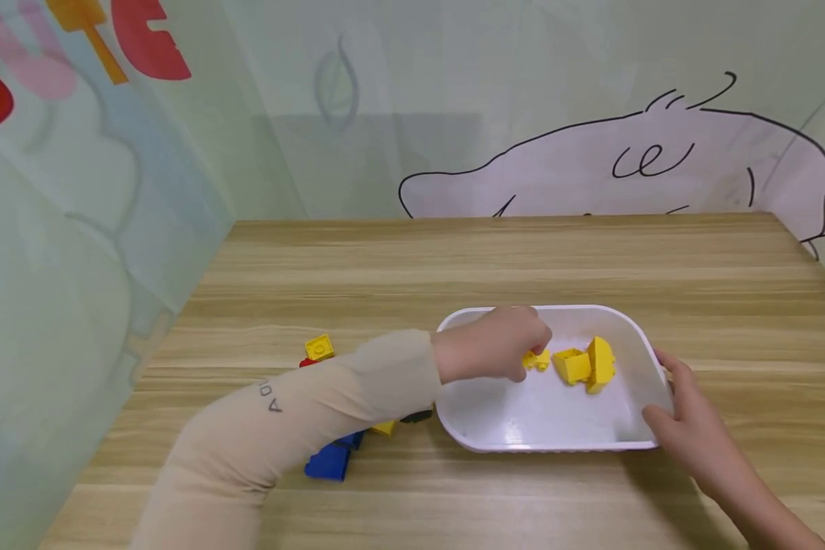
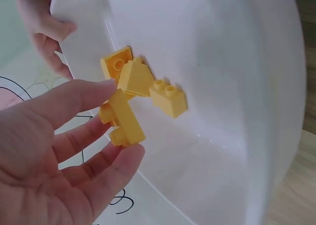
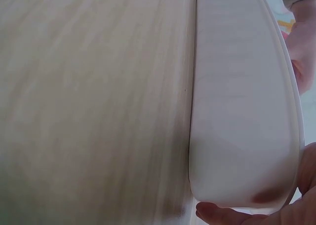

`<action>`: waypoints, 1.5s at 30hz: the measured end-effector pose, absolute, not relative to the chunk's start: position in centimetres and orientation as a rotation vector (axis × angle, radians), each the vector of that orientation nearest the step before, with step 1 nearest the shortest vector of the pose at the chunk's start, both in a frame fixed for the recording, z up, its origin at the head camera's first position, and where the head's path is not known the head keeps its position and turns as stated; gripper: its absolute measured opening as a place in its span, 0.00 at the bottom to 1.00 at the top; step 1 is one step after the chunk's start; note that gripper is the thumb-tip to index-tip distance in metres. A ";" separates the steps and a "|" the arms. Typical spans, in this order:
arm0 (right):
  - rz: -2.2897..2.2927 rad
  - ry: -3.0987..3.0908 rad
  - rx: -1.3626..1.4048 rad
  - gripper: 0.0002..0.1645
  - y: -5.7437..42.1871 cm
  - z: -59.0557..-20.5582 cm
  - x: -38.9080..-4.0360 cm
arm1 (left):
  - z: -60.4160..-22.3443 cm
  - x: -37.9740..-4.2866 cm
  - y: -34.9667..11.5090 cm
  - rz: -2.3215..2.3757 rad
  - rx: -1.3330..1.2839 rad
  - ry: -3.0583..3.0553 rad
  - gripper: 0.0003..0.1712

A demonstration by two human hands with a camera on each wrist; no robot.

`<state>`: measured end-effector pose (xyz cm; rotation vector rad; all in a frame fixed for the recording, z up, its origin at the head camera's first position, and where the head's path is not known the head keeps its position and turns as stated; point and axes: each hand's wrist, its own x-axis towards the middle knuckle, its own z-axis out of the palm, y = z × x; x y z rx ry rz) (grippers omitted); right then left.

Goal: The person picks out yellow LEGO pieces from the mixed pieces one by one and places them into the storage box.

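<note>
1. Spreading behind the scene at far left, a pale green wall (image 1: 179, 176) is showing red, pink and orange printed shapes.

2. Reaching across from the left, a beige long sleeve (image 1: 302, 412) with dark lettering is crossing above the pale wood-grain table (image 1: 316, 283) and partly covering a loose group of plastic blocks.

3. Peeking out around that sleeve, a square yellow studded block (image 1: 319, 347) and a red piece (image 1: 307, 363) are lying beyond it; blue blocks (image 1: 328, 462), another yellow piece (image 1: 383, 428) and a dark piece (image 1: 416, 416) are lying on its near side.

4. Working over the tray, the left hand (image 1: 498, 344) is pinching a small yellow plastic block with two round studs (image 2: 129, 121) between thumb and fingertips, as the left wrist view is showing.

5. Standing on the table, a white plastic tray with rounded corners (image 1: 557, 420) is holding a yellow two-stud brick (image 2: 170, 100), a yellow sloped block (image 2: 136, 79) just beside it and a yellow hollow-bottomed block (image 2: 109, 64) touching the sloped one. Behind, a black-outlined cartoon figure (image 1: 577, 160) is filling the wall.

6. Steadying the tray's right end, the right hand (image 1: 690, 420) is gripping the rim, its fingers pressing the outer wall.
</note>
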<state>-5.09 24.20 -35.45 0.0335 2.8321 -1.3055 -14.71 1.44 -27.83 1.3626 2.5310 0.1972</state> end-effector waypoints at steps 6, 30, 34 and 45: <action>-1.298 2.818 0.045 0.39 24.3 -35.4 -5.1 | -28.0 -14.6 2.7 0.208 1.367 2.499 0.08; -1.334 2.848 0.007 0.38 24.1 -35.5 -5.1 | -29.4 -15.5 5.2 0.066 1.422 2.361 0.10; -1.334 2.853 0.010 0.38 24.1 -35.4 -5.1 | -29.5 -15.7 5.4 0.061 1.414 2.339 0.11; -1.330 2.869 0.010 0.38 24.1 -35.5 -5.1 | -30.2 -16.0 6.3 0.010 1.347 2.314 0.13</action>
